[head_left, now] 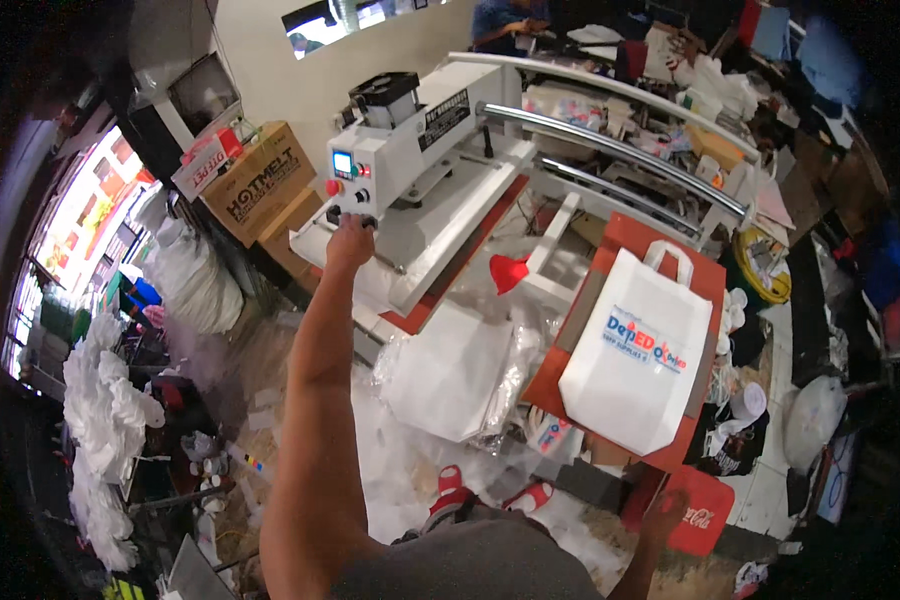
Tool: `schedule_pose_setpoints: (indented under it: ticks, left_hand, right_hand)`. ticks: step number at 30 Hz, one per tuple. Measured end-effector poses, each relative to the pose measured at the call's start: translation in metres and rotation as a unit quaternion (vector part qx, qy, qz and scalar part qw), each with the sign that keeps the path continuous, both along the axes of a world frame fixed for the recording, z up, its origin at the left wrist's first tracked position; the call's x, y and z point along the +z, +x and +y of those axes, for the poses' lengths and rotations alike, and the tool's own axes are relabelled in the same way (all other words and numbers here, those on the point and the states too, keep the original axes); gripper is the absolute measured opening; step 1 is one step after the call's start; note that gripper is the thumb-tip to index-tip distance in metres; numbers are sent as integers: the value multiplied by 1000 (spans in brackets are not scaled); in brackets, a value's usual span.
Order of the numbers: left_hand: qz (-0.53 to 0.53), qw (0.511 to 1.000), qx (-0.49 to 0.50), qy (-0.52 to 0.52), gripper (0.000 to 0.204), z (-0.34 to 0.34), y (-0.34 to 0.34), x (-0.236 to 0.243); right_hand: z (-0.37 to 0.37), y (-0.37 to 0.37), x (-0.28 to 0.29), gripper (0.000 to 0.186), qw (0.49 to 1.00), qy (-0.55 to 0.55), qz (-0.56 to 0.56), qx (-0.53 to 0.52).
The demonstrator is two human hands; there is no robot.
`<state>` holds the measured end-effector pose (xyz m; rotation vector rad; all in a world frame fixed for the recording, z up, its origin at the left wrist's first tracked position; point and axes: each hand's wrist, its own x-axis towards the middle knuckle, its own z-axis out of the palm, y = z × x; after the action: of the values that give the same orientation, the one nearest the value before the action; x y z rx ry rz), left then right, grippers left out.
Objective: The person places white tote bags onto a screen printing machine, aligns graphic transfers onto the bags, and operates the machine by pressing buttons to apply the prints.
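Note:
My left arm reaches forward to a white heat press machine [400, 130]. My left hand [351, 240] is closed round a black handle [368, 221] on the machine's front, below its small lit screen and buttons. Right of the press, a white non-woven tote bag [630, 350] with a blue and red print lies flat on a red-brown pad [703, 290], its handle loop pointing away from me. Down at the lower right, my right hand [667, 512] is beside a red plastic seat [705, 515]; its fingers are too unclear to make out.
A stack of white bags [450, 375] in clear plastic lies below the press. Polished metal rails [620, 150] run along the machine to the right. Cardboard boxes [260, 185] stand left of it. A person [510, 20] is at the back, among piled materials.

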<state>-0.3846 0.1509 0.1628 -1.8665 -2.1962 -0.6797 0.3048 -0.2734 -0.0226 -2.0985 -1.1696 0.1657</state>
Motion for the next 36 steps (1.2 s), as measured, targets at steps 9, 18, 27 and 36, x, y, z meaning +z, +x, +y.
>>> schedule_pose_setpoints:
  ticks: [9,18,27,36]
  left_hand:
    - [25,993,-114,24,29,-8,60,-12]
    - [-104,956,-259,88,21,-139,113,-7]
    - [-175,953,-84,-234,20,-331,-22,-215]
    - [6,788,-404,-465,29,-464,-148,-438]
  right_hand:
    - [66,-79,79,19,994,37,2,107]
    - [247,-314,187,25,895,173,21,410]
    - [299,-362,213,28,918,59,-180,349]
    - [259,-276,212,47,956,34,-190,222]
